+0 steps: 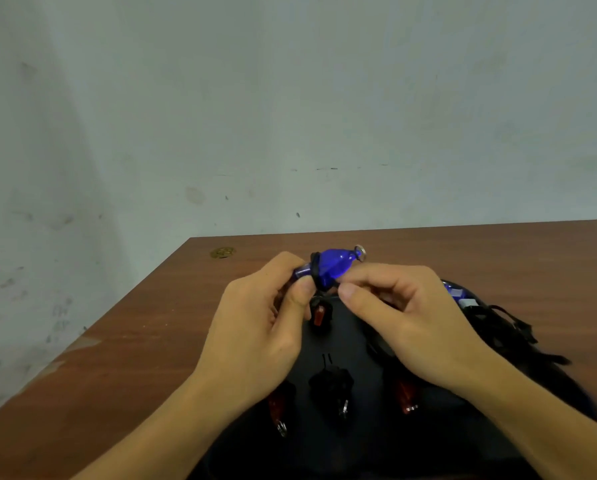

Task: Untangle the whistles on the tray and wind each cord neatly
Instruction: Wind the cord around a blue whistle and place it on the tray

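I hold a blue whistle (333, 266) above the black tray (359, 448). A metal ring (359, 252) sticks out at its far end. My left hand (266, 327) pinches the whistle's mouthpiece end. A black cord (317, 275) is looped around the whistle's body, and my right hand (401, 317) pinches that cord just beside it. On the tray lie wound whistles: a red one (319, 315) under my hands, a red one (277, 407) at front left, a black one (333, 384) in the middle and a red one (405, 396) partly under my right wrist.
The tray sits on a brown wooden table (134, 341) against a pale wall. At the tray's right side lies a tangle of black cords (505, 332) with another blue whistle (458, 294). A small gold mark (222, 252) shows at the table's far left corner.
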The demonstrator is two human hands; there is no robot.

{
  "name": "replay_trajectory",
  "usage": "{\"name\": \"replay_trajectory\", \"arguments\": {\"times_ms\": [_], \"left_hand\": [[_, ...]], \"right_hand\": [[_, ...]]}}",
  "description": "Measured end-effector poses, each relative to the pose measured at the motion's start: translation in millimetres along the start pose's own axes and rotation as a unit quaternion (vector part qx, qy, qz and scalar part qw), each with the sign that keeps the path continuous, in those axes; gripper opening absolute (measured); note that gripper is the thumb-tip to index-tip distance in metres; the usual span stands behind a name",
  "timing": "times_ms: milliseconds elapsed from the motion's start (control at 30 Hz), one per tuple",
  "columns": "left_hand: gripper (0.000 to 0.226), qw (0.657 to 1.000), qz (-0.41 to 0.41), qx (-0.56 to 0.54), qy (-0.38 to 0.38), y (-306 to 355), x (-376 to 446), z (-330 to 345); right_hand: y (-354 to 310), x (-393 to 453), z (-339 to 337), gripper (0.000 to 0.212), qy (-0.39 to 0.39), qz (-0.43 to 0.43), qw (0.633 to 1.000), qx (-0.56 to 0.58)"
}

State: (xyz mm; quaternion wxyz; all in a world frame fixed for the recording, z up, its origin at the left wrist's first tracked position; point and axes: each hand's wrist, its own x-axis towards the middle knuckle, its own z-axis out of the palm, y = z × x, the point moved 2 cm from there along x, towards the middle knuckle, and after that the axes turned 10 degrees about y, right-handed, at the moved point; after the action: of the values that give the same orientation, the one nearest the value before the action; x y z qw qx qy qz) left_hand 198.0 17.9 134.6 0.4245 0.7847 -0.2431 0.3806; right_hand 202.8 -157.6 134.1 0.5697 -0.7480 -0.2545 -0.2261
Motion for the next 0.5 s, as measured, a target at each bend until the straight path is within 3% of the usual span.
{"name": "replay_trajectory", "arguments": {"times_ms": [133,233,367,500], "left_hand": [[0.011,0.998,0.012,0.065,-0.016,-6,3,-3],[0.016,0.990,0.041,0.116,-0.067,-8,6,-6],[0.014,0.973,0.124,0.092,-0.171,3,3,-4],[0.018,0.968,0.148,0.036,-0.198,12,1,-2]], "right_hand": [[-7,0,-12,0.017,-0.017,-0.129,0.977,-0.172],[-14,4,-18,0.016,-0.020,-0.187,0.955,-0.231],[-15,8,-26,0.021,0.015,-0.128,0.983,-0.130],[-17,12,-27,0.018,-0.022,-0.024,0.999,0.013]]}}
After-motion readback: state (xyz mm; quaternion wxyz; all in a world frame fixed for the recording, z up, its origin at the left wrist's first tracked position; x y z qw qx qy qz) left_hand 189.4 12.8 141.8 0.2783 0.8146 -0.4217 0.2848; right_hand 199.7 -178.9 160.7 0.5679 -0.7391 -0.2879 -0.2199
